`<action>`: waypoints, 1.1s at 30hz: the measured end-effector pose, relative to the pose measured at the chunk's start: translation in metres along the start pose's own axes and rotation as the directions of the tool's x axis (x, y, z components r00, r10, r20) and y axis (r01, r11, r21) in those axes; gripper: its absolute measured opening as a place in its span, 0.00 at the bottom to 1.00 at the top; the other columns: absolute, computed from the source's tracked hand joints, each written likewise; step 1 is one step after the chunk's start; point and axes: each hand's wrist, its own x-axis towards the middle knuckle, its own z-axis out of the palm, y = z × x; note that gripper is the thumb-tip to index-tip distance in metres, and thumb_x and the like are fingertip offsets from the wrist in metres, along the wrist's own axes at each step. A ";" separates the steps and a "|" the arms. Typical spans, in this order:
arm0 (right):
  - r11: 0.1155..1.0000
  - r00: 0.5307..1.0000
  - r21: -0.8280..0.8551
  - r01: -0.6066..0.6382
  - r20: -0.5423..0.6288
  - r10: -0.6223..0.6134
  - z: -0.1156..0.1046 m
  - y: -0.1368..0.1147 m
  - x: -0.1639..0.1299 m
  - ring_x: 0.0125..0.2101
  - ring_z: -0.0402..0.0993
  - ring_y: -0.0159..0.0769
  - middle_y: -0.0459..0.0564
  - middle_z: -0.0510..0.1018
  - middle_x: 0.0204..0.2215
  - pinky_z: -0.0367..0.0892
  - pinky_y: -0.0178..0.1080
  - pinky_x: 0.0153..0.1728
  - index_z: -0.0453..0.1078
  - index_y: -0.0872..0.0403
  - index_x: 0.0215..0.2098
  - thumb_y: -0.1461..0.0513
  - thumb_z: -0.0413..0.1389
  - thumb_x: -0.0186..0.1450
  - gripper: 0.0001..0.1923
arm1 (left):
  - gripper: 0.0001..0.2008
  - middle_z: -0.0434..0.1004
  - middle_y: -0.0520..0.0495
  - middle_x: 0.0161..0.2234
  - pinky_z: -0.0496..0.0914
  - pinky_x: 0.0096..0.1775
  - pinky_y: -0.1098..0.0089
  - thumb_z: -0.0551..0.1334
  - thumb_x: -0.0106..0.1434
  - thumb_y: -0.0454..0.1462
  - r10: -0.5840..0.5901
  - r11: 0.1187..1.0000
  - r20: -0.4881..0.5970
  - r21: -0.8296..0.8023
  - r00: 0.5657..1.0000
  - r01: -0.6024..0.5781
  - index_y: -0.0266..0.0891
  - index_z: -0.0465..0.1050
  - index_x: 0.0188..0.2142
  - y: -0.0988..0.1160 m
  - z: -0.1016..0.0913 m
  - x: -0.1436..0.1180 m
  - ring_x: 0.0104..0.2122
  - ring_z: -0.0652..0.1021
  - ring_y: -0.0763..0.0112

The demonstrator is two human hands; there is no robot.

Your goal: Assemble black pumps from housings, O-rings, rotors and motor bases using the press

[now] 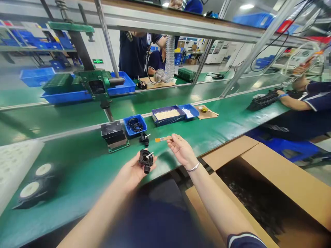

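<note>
My left hand holds a small round black plastic part with a short metal pin sticking from its middle, just above the green bench's near edge. My right hand pinches a thin wooden-handled brush with an orange tip that points left toward the part. A second black part with a pin lies on the bench just behind them.
A black block on a green base sits under a green press. Blue trays hold black rings, pale pieces and white bits. An open cardboard box is at my right. A seated person works at the far right.
</note>
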 end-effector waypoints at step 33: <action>0.849 0.777 -0.361 0.385 0.623 -0.088 0.027 -0.015 0.025 0.34 0.80 0.32 0.48 0.80 0.38 0.76 0.39 0.38 0.70 0.53 0.41 0.65 0.58 0.68 0.03 | 0.16 0.82 0.36 0.40 0.82 0.40 0.66 0.58 0.70 0.42 -0.169 0.983 -0.166 0.044 0.972 0.178 0.31 0.74 0.47 0.016 -0.001 0.023 0.37 0.85 0.58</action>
